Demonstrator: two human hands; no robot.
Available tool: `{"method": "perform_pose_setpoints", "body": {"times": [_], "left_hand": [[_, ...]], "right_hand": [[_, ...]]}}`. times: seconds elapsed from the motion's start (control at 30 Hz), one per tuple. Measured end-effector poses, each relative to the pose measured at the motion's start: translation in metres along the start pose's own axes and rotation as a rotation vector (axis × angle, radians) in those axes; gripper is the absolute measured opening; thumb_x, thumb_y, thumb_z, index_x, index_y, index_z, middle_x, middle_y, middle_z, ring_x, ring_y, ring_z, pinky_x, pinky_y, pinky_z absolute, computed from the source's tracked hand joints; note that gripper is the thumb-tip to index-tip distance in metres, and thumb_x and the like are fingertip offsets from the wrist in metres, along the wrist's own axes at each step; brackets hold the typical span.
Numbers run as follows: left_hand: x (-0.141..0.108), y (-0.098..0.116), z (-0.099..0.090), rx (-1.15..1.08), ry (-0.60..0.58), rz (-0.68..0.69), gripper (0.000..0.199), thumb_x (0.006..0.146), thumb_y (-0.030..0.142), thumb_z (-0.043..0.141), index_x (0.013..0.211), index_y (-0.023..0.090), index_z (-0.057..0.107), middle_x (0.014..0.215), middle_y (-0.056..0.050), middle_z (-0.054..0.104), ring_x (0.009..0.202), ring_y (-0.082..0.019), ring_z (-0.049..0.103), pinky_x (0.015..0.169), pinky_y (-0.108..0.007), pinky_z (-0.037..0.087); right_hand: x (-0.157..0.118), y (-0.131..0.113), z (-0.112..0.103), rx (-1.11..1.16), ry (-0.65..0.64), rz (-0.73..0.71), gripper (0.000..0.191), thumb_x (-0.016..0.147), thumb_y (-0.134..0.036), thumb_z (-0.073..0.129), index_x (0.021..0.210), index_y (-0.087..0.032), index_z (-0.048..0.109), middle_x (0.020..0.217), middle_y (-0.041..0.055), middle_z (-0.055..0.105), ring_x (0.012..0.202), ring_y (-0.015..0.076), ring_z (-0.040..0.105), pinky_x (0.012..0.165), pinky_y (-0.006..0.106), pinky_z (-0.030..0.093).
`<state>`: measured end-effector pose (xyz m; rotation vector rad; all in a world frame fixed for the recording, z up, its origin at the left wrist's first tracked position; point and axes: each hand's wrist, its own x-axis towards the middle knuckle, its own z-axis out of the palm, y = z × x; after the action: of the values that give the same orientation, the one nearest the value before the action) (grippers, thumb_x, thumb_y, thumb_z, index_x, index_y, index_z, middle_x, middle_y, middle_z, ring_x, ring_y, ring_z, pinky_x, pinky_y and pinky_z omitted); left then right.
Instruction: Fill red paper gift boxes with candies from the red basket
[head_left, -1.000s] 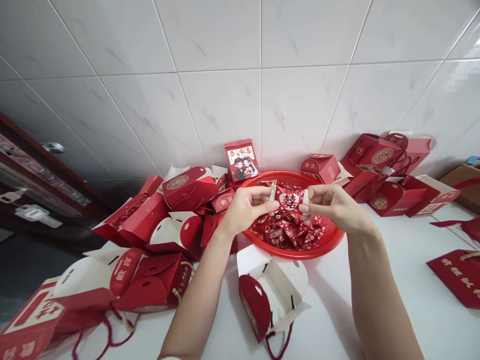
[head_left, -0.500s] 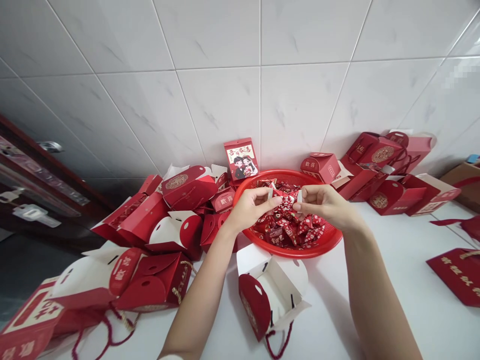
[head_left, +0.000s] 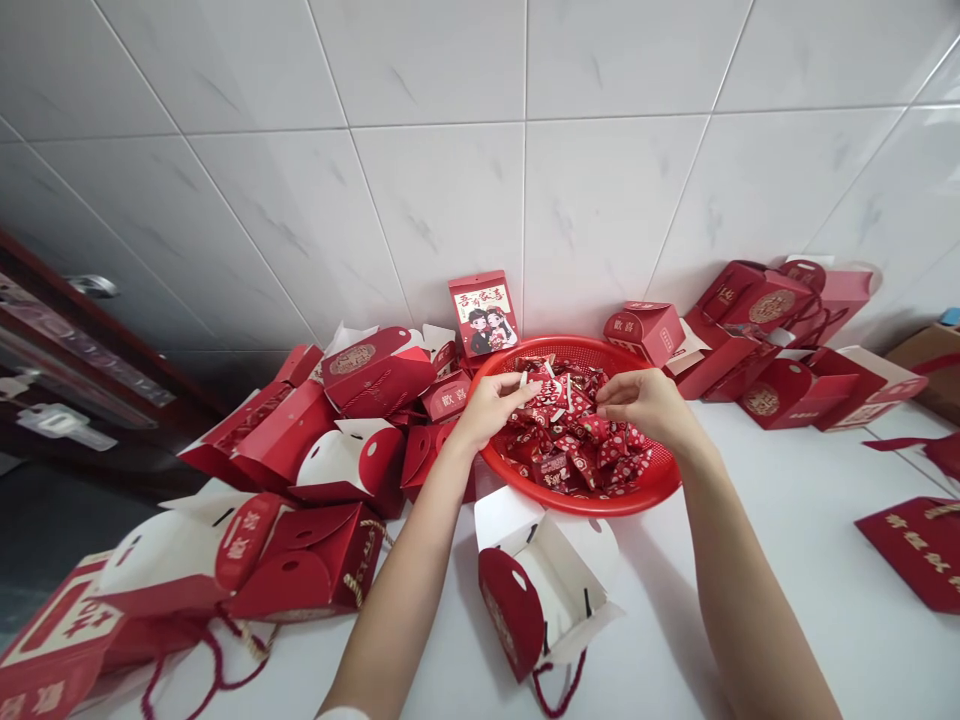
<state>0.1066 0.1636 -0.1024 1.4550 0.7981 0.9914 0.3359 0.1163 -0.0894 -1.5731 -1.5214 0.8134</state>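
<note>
Over a red plastic basket (head_left: 585,502) of wrapped candies, my left hand (head_left: 493,408) pinches one end of a red-and-white wrapped candy (head_left: 553,391). My right hand (head_left: 649,405) hovers at the basket's right side, thumb and fingertips drawn together close to the heap; whether anything is between them cannot be made out. Several red and patterned candies (head_left: 585,455) fill the basket below both hands. In front of the basket, between my forearms, a red gift box (head_left: 540,590) with a white inside lies with its flaps spread and a dark red cord at its near end.
Several red gift boxes (head_left: 375,370) crowd the left side, some with flaps up. More boxes (head_left: 795,385) stand at the back right. A box with a cartoon couple (head_left: 484,315) leans by the tiled wall (head_left: 600,200). A flat red bag (head_left: 911,550) lies at the right.
My right hand has let go of the candy's other end and moved slightly right. The candy stays in my left hand, which has shifted a little left.
</note>
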Motion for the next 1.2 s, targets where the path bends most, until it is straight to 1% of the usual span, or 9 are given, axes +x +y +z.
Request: {"method": "perform_pose_setpoints", "body": {"times": [0.1,0.23,0.33,0.43,0.57,0.7,0.83,1.0,1.2], "left_hand": [[0.0,0.0,0.0,0.025,-0.001,0.013,0.045,0.063,0.052,0.087,0.063,0.015,0.061,0.061,0.005,0.051,0.062,-0.01,0.044,0.062,-0.024,0.036],[-0.001,0.001,0.001,0.058,-0.007,0.033,0.048,0.064,0.055,0.086,0.059,0.016,0.057,0.059,0.006,0.046,0.06,-0.01,0.038,0.061,-0.025,0.032],[-0.001,0.001,0.001,0.063,-0.014,0.032,0.049,0.064,0.057,0.084,0.059,0.016,0.058,0.06,0.005,0.047,0.06,-0.01,0.039,0.061,-0.025,0.033],[-0.001,-0.001,0.001,0.049,-0.023,0.022,0.049,0.064,0.061,0.083,0.064,0.016,0.062,0.062,0.004,0.051,0.062,-0.011,0.042,0.063,-0.026,0.035],[0.0,-0.004,-0.001,0.051,-0.03,0.029,0.05,0.067,0.063,0.08,0.067,0.016,0.064,0.065,0.003,0.053,0.064,-0.012,0.043,0.063,-0.026,0.035],[0.001,-0.005,-0.002,0.061,-0.026,0.045,0.047,0.068,0.057,0.082,0.063,0.016,0.06,0.063,0.004,0.049,0.064,-0.011,0.042,0.064,-0.025,0.033],[0.002,-0.005,-0.001,0.04,-0.025,0.041,0.045,0.066,0.053,0.085,0.062,0.016,0.06,0.062,0.004,0.05,0.063,-0.011,0.042,0.063,-0.025,0.034],[0.001,-0.003,0.001,0.015,-0.021,0.014,0.042,0.064,0.051,0.086,0.064,0.016,0.063,0.062,0.004,0.053,0.062,-0.011,0.045,0.063,-0.026,0.038],[0.0,-0.002,0.001,0.016,-0.035,0.031,0.043,0.065,0.05,0.085,0.061,0.016,0.06,0.061,0.005,0.05,0.062,-0.011,0.043,0.063,-0.025,0.037]], "right_hand": [[0.0,0.003,0.002,-0.043,-0.041,0.04,0.004,0.066,-0.018,0.072,0.065,-0.019,0.068,0.056,0.0038,0.072,0.053,0.0214,0.069,0.053,0.03,0.055],[0.001,0.001,0.009,-0.17,-0.064,0.038,0.008,0.068,-0.017,0.07,0.061,-0.019,0.068,0.049,0.001,0.066,0.043,0.0161,0.059,0.041,0.025,0.042],[0.001,-0.004,0.013,-0.296,-0.087,0.01,0.012,0.072,-0.02,0.072,0.06,-0.018,0.068,0.046,-0.0007,0.06,0.046,0.0146,0.056,0.047,0.025,0.04],[0.001,-0.008,0.015,-0.425,-0.132,-0.032,0.012,0.074,-0.019,0.072,0.062,-0.018,0.07,0.057,0.0016,0.066,0.059,0.0172,0.061,0.058,0.027,0.041],[0.0,-0.008,0.017,-0.545,-0.312,-0.07,0.009,0.075,-0.012,0.069,0.072,-0.019,0.073,0.077,0.0032,0.075,0.074,0.0195,0.066,0.066,0.027,0.042],[-0.001,-0.002,0.022,-0.64,-0.481,-0.059,0.027,0.077,-0.006,0.064,0.096,-0.019,0.077,0.086,0.0054,0.076,0.079,0.0214,0.068,0.067,0.027,0.043],[-0.002,0.001,0.025,-0.694,-0.558,-0.06,0.049,0.077,-0.001,0.058,0.119,-0.019,0.074,0.106,0.0088,0.076,0.098,0.0249,0.068,0.076,0.027,0.045],[-0.002,0.002,0.027,-0.719,-0.629,-0.066,0.049,0.076,0.002,0.053,0.114,-0.018,0.075,0.108,0.0089,0.076,0.098,0.0246,0.068,0.076,0.027,0.046],[-0.001,0.003,0.026,-0.716,-0.661,-0.068,0.044,0.08,0.002,0.053,0.112,-0.017,0.077,0.119,0.0096,0.074,0.107,0.0239,0.068,0.086,0.025,0.048]]}}
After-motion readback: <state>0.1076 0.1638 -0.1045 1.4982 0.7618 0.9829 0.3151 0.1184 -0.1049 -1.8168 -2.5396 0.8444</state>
